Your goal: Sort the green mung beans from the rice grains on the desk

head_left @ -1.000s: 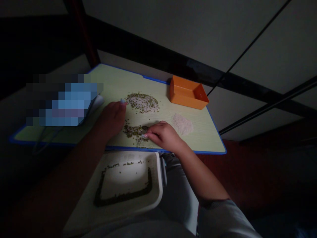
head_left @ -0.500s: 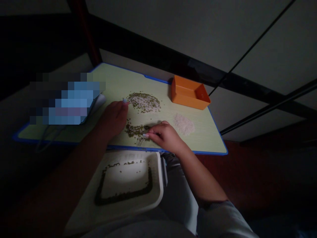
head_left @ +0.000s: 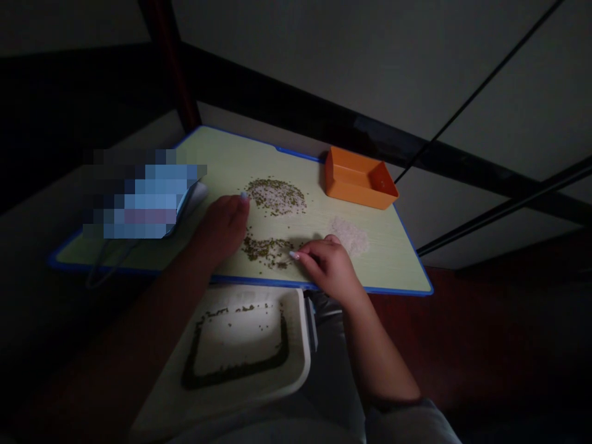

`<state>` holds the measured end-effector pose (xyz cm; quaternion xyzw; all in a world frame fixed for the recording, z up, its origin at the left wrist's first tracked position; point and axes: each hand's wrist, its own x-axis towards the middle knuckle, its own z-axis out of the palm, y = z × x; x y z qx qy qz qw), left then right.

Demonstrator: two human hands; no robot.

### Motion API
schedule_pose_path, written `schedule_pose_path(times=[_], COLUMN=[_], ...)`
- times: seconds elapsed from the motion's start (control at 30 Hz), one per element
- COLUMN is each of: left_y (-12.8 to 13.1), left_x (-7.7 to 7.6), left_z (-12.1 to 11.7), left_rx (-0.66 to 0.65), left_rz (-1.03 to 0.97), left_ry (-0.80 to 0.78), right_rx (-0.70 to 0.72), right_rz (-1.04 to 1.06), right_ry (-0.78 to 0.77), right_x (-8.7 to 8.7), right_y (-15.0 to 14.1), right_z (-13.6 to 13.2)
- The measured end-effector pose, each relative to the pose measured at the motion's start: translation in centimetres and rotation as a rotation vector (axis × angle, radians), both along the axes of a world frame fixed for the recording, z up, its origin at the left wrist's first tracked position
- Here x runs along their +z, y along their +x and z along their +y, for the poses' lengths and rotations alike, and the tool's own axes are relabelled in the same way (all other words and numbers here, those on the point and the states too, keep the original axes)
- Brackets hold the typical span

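My left hand [head_left: 224, 227] rests on the pale board, fingers curled and thumb tip beside a mixed heap of green beans and white rice grains [head_left: 277, 196]. Whatever it may hold is hidden. Just below, a loose patch of small green beans [head_left: 263, 248] lies near the front edge. At its right end my right hand [head_left: 329, 266] is closed, thumb and index finger pinched together low over the beans. Something thin and faint shows at the fingertips, too blurred to name. Beyond the right hand lies a pile of white rice [head_left: 350, 235].
An orange box [head_left: 363, 196] stands at the board's back right. A blurred-out device [head_left: 148, 206] with a cable leans at the left of the blue-edged board [head_left: 398, 265]. Below the front edge, a white basin [head_left: 303, 364] holds green beans along its sides.
My right hand has moved slightly right, away from the bean patch, uncovering more of its right end. My left hand has stayed by the mixed heap. The whole view has shifted a little.
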<state>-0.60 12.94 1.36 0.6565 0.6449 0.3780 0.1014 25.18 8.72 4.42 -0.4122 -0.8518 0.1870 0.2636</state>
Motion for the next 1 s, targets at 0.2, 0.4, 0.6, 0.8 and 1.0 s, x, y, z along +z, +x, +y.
schedule_pose_path(times=[0.2,0.4,0.6,0.8,1.0], left_y=[0.2,0.2,-0.3,0.1,0.3], left_x=[0.1,-0.2,0.3,1.0,1.3], left_z=[-0.1,-0.1,-0.5,-1.0,-1.2], left_rx=[-0.015,-0.005,-0.037,-0.014,-0.022], left_rz=[0.017,-0.027,-0.086,-0.171,-0.148], left_ry=[-0.015,0.005,-0.053,-0.108,-0.109], right_rx=[-0.096,-0.138,-0.227,-0.226,-0.144], right_rz=[0.001,-0.087,-0.115,-0.104,-0.084], right_ry=[-0.015,-0.048,-0.027,-0.047,-0.012], right_x=[-0.5,-0.2,-0.2,0.2,0.1], right_y=[-0.8,-2.3,-3.1,-3.4,-3.8], right_z=[-1.5,-1.7,-1.3,-1.1,-1.3])
